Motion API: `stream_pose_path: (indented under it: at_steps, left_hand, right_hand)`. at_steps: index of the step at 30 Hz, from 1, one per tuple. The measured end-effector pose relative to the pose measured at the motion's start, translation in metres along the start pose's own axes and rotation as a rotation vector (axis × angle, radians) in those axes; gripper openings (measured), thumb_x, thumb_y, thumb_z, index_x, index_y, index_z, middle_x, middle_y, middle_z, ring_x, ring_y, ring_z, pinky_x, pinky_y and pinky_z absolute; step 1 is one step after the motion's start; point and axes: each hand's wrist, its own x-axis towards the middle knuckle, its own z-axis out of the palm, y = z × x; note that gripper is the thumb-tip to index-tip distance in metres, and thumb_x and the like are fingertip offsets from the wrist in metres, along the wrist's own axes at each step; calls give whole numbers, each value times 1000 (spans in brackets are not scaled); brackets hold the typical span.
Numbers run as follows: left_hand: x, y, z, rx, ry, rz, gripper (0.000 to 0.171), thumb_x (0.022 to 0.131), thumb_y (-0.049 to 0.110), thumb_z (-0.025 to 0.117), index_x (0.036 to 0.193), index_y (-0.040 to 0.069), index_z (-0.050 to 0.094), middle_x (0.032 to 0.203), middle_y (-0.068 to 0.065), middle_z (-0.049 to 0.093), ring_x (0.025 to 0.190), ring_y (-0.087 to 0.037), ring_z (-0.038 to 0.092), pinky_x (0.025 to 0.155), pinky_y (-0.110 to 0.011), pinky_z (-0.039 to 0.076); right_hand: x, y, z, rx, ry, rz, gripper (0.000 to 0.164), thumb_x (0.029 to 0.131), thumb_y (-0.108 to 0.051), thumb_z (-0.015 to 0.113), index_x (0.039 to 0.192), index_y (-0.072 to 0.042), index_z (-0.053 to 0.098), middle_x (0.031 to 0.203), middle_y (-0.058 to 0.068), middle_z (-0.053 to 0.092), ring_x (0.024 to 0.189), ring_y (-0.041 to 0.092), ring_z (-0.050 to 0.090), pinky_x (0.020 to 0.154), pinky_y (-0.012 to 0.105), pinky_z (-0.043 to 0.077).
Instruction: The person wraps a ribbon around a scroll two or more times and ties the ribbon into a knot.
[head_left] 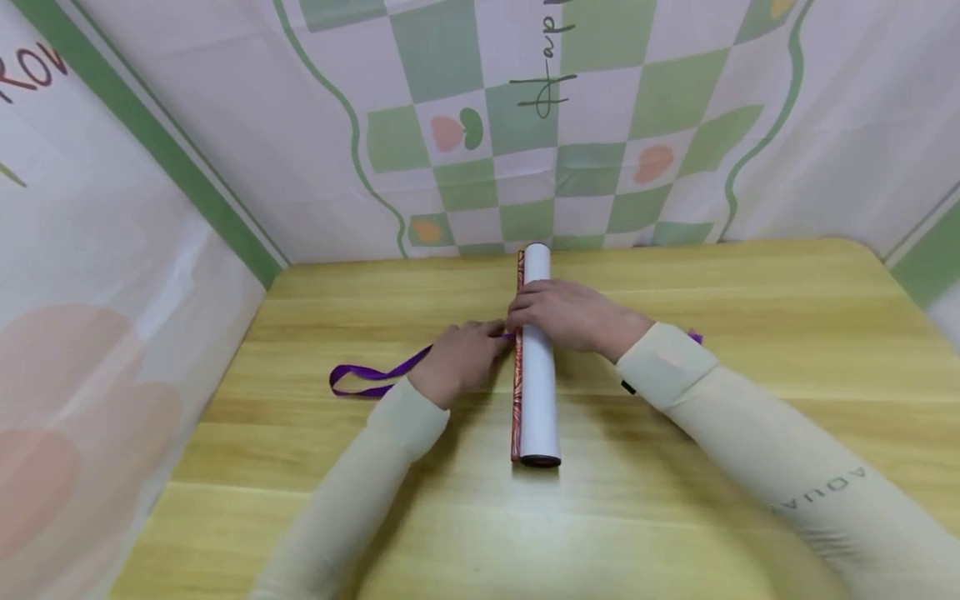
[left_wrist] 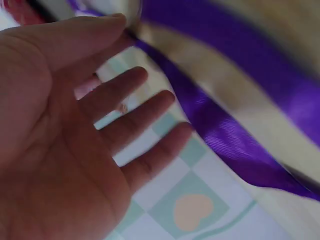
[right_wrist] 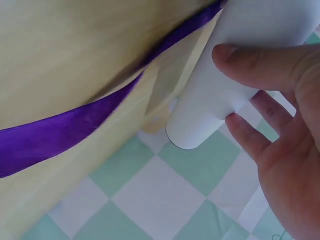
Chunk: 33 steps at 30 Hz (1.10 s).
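Observation:
A white paper roll [head_left: 540, 400] with a red patterned edge [head_left: 516, 417] lies lengthwise on the wooden table. My right hand [head_left: 570, 312] grips it from above around its upper half; the right wrist view shows the thumb on one side and fingertips on the other. A purple ribbon [head_left: 367, 375] passes beneath the roll, its looped part lying to the left. Just left of the roll, my left hand [head_left: 463, 360] pinches the ribbon [left_wrist: 215, 125] between thumb and forefinger, the other fingers spread loosely. On the roll's other side, more ribbon [right_wrist: 60, 132] stretches away.
A purple ribbon end [head_left: 696, 337] and a small black piece [head_left: 628, 387] show beside the right sleeve. Behind the table's back edge hangs a green and white checked cloth [head_left: 525, 175]. Another printed cloth [head_left: 112, 350] hangs along the left side.

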Motion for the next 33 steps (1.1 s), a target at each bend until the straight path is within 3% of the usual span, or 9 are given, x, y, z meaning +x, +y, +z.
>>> stream_pose_path:
  at_steps: [4, 8, 13, 17, 21, 25, 29, 33]
  left_hand:
    - [-9, 4, 7, 17, 67, 80, 35, 102, 27, 39, 132, 27, 56, 141, 2, 49, 115, -23, 55, 86, -44, 49]
    - [-15, 2, 8, -3, 110, 117, 32, 102, 30, 39, 125, 24, 61, 130, 2, 57, 109, -21, 58, 84, -40, 50]
    - [-21, -4, 9, -25, 102, 78, 31, 99, 30, 47, 124, 21, 63, 119, 1, 62, 105, -19, 59, 85, -39, 49]
    - [-24, -7, 11, -15, 69, 31, 29, 96, 28, 52, 121, 20, 64, 119, 1, 61, 108, -20, 57, 88, -40, 48]
    - [-25, -7, 12, -16, 71, 25, 29, 95, 26, 54, 120, 18, 65, 119, -1, 61, 106, -21, 57, 87, -39, 49]
    - [-25, -6, 12, 14, 73, 3, 28, 96, 22, 52, 120, 15, 65, 111, -3, 61, 97, -20, 59, 82, -37, 51]
    - [-28, -8, 12, 37, 79, -16, 29, 97, 18, 49, 122, 14, 63, 108, -4, 63, 95, -20, 61, 82, -38, 52]
    - [-35, -13, 14, 6, 98, -15, 22, 96, 13, 47, 113, 13, 61, 98, -3, 65, 88, -19, 63, 75, -36, 52]
  right_hand:
    - [4, 1, 0, -16, -23, -28, 43, 79, -1, 70, 115, -23, 68, 122, -2, 63, 123, 23, 49, 104, 42, 38]
    - [4, -3, 1, -39, -68, -59, 44, 79, -4, 71, 117, -23, 67, 124, -2, 62, 124, 23, 49, 104, 42, 38]
    - [1, -10, 6, -59, -103, -79, 41, 81, -3, 68, 117, -23, 67, 126, -2, 61, 124, 23, 49, 107, 41, 36]
    - [0, -16, 9, -77, -98, -102, 42, 80, -3, 69, 116, -23, 66, 126, -1, 61, 124, 24, 49, 108, 42, 35]
    - [-1, -21, 13, -105, -81, -100, 40, 82, -6, 68, 118, -23, 66, 128, -1, 60, 126, 24, 48, 108, 42, 34]
    - [-5, -24, 17, -113, -95, -54, 48, 83, -8, 68, 127, -24, 61, 138, 3, 53, 133, 27, 40, 109, 45, 32]
    - [-16, -18, 19, -72, -110, 42, 68, 86, -1, 61, 146, -25, 42, 152, 7, 37, 140, 30, 30, 110, 50, 29]
    - [-42, 3, 14, -27, -87, 169, 65, 89, 1, 47, 150, -18, 35, 150, 12, 38, 137, 34, 34, 109, 53, 29]
